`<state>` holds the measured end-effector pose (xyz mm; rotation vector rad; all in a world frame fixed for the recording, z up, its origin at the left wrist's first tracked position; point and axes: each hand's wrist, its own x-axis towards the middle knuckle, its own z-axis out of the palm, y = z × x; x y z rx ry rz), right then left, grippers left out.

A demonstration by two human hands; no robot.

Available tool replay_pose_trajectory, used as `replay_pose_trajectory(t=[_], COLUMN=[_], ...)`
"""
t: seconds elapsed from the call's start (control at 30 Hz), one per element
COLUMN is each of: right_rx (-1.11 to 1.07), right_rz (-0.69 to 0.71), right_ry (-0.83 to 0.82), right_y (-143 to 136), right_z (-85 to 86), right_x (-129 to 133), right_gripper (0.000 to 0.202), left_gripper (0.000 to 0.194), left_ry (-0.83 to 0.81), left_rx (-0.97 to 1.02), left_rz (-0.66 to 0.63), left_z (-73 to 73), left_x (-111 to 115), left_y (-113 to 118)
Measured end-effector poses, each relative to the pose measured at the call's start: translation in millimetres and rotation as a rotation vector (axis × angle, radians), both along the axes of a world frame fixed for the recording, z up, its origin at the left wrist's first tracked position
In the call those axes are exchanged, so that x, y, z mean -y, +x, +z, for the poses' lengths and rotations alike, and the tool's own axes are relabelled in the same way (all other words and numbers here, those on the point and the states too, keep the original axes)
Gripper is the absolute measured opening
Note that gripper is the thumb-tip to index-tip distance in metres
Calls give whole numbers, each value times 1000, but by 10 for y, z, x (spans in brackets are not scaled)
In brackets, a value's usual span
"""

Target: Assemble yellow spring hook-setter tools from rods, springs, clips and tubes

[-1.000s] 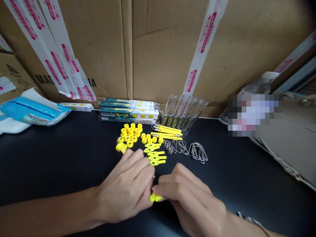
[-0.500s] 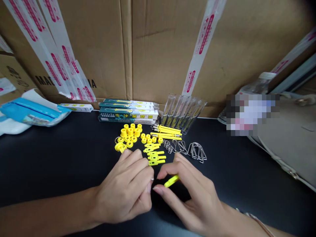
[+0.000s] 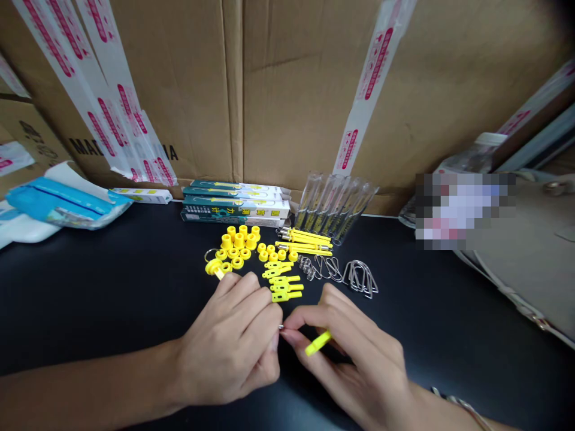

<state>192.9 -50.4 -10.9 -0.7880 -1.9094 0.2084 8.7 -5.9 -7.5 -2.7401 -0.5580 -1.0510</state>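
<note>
My left hand point(image 3: 231, 344) is closed round a yellow piece point(image 3: 214, 267) with a metal ring at its top end, which sticks out above the knuckles. A small metal tip point(image 3: 281, 327) shows at the thumb side of this fist. My right hand point(image 3: 354, 353) pinches at that tip with thumb and forefinger, and a yellow stick-like part point(image 3: 318, 343) is tucked in its other fingers. Just beyond the hands lie flat yellow pieces point(image 3: 287, 287), small yellow caps point(image 3: 272, 252), yellow collars point(image 3: 239, 241), springs point(image 3: 307, 267) and bent metal hooks point(image 3: 360, 278).
Clear tubes point(image 3: 332, 206) lean against the cardboard point(image 3: 287, 90) at the back, beside stacked small boxes point(image 3: 236, 209). Yellow rods point(image 3: 309, 239) lie before them. A blue packet point(image 3: 67, 200) is at the left; a bottle point(image 3: 476, 155) and a bag point(image 3: 530, 251) are at the right.
The thumb and forefinger of my right hand have closed at the metal tip beside my left fist. The yellow part in my right hand has tilted and shifted slightly down.
</note>
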Motion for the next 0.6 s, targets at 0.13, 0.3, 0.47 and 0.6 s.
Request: replay_pose_trajectory(t=[0.13, 0.3, 0.47, 0.6], right_rx=[-3, -3, 88, 155], right_rz=[-8, 16, 26, 5], right_ry=[-13, 40, 107, 130], right_y=[-8, -8, 18, 42], right_z=[21, 25, 18, -2], right_x=[11, 15, 14, 25], right_gripper=[13, 12, 12, 12], left_gripper=[29, 29, 29, 28], left_ry=[19, 33, 12, 2], left_rx=[-7, -3, -7, -12], left_rz=[11, 24, 29, 44], left_z=[-2, 0, 11, 11], left_x=[21, 43, 57, 62], left_y=[2, 4, 9, 8])
